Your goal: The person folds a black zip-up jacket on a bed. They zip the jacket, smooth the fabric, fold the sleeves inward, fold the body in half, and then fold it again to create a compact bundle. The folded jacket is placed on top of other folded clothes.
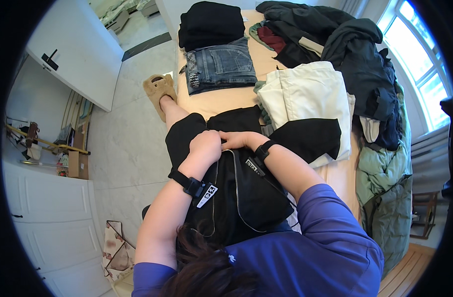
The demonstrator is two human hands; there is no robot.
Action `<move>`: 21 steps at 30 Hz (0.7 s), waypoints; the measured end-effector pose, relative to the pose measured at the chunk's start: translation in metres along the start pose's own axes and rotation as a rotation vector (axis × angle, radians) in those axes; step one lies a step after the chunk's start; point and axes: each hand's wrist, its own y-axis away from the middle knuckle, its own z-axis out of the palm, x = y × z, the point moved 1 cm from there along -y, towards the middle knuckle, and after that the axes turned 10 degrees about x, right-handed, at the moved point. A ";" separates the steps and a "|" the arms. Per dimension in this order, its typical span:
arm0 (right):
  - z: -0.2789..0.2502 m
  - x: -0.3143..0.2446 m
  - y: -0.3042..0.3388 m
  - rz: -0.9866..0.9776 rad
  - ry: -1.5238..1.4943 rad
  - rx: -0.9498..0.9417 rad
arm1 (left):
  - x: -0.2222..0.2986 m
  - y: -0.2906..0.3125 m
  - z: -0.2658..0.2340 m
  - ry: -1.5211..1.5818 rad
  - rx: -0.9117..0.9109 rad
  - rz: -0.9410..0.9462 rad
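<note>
Evidently, head view: black zip garment point(256, 198) below left hand point(206, 146) and right hand point(238, 140), close to body. Left curled, right bent; fingertips hidden, grip can't be told. Bunched cloth could snag in zipper point(236, 188), thin, metallic-looking, curving. Garment matte, soft; folded jeans point(219, 65) faded, rectangular.

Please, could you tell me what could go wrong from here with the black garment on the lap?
First, the hair hangs close to the lower end of the zip, so strands might catch in its teeth. Second, a black cloth lies across the cream folded garment; pulling it could perhaps disturb that fold. Third, the left wristband sits over the black garment and may snag it.
</note>
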 end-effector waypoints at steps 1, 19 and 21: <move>-0.001 -0.002 0.002 0.018 -0.015 -0.002 | 0.001 -0.001 -0.002 0.005 -0.025 0.008; 0.008 0.014 -0.009 0.005 -0.101 0.052 | -0.010 0.014 0.001 0.273 0.197 0.083; 0.009 0.013 -0.009 -0.025 -0.103 0.062 | -0.010 0.016 0.004 0.260 0.318 0.149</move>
